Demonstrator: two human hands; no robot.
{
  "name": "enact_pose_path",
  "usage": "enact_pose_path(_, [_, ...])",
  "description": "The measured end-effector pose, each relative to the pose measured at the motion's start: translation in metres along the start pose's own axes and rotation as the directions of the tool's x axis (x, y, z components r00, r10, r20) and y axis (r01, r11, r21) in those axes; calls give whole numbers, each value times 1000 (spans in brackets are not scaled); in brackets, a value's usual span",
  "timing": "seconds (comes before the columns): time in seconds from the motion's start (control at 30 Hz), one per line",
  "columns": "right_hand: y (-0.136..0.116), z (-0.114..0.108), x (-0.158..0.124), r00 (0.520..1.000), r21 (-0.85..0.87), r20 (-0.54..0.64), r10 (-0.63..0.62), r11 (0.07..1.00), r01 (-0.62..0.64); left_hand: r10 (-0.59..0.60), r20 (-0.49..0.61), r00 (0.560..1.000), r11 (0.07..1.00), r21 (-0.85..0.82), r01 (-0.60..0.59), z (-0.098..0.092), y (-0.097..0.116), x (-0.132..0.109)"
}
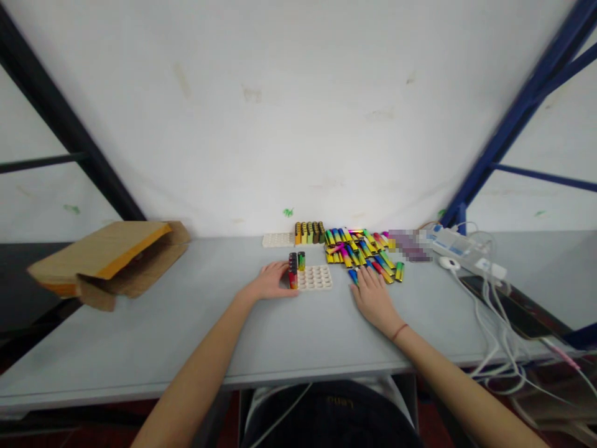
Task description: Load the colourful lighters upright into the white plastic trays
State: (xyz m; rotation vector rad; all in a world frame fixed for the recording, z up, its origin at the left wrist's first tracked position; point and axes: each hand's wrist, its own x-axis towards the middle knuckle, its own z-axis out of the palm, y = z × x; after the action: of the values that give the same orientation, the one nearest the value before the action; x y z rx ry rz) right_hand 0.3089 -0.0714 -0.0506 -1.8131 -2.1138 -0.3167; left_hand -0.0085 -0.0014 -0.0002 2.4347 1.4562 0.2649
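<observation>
My left hand (272, 282) cups the left end of a white tray (321, 277) with round holes, thumb along its front and fingers at the back. Red lighters (293, 274) with dark tops stand upright in the tray's leftmost row. Beside them at the back stands a green-and-yellow lighter (301, 261). My right hand (374, 298) lies palm down at the front edge of a loose pile of shiny multicoloured lighters (364, 249). Its fingers are stretched out over several of them, and a blue lighter (353, 275) shows by the fingertips.
Against the wall stand upright yellow-to-dark lighters (310, 233) beside another white holed tray (278, 240). An opened cardboard box (107, 255) sits at the left. On the right are a power strip (466, 252), tangled white cables (501, 323) and a phone (513, 308).
</observation>
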Motion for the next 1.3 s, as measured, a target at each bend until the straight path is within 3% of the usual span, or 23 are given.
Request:
enact_pose_path(0.17, [-21, -30, 23, 998, -141, 69, -9, 990, 19, 3, 1, 1000, 1000, 0, -3, -1, 2, -1])
enact_pose_path(0.3, [-28, -36, 28, 989, -182, 148, -1, 983, 28, 4, -3, 1000, 1000, -6, -4, -3, 5, -2])
enact_pose_path(0.47, [-25, -38, 26, 973, -164, 229, -18, 985, 57, 18, -5, 1000, 1000, -20, -18, -3, 5, -1])
enact_pose_path(0.6, [-20, -45, 26, 955, -39, 295, -35, 998, 49, 18, -29, 999, 999, -35, -19, -2, 4, -2])
enact_pose_path(0.73, [-24, -50, 33, 973, 262, 222, -67, 965, 7, 26, -30, 999, 999, -34, -27, -2, 4, -2])
enact_pose_path(0.83, [-34, -52, 51, 993, 562, 112, -38, 827, -32, 23, -22, 999, 999, -28, -23, -2, 4, -2])
enact_pose_path(0.93, [-45, -55, 78, 999, 746, 0, 36, 666, -24, 22, -29, 999, 999, -24, -23, -1, 4, -2])
enact_pose_path(1.0, [-52, -56, 94, 996, 805, -13, 90, 592, -43, 23, -31, 999, 1000, -16, -23, -1, 4, -1])
enact_pose_path(1.1, [-59, -52, 107, 996, 852, -69, 54, 523, 31, 25, -27, 999, 1000, 2, -25, -1, 4, -1])
enact_pose_path(1.2, [-61, -43, 106, 987, 823, -163, 8, 553, 132, 17, -26, 1000, 1000, 9, -16, 0, 3, -1])
enact_pose_path(1.3, [-62, -34, 97, 979, 805, -180, 91, 587, 93, 22, -27, 999, 1000, 8, -22, 1, 1, -1])
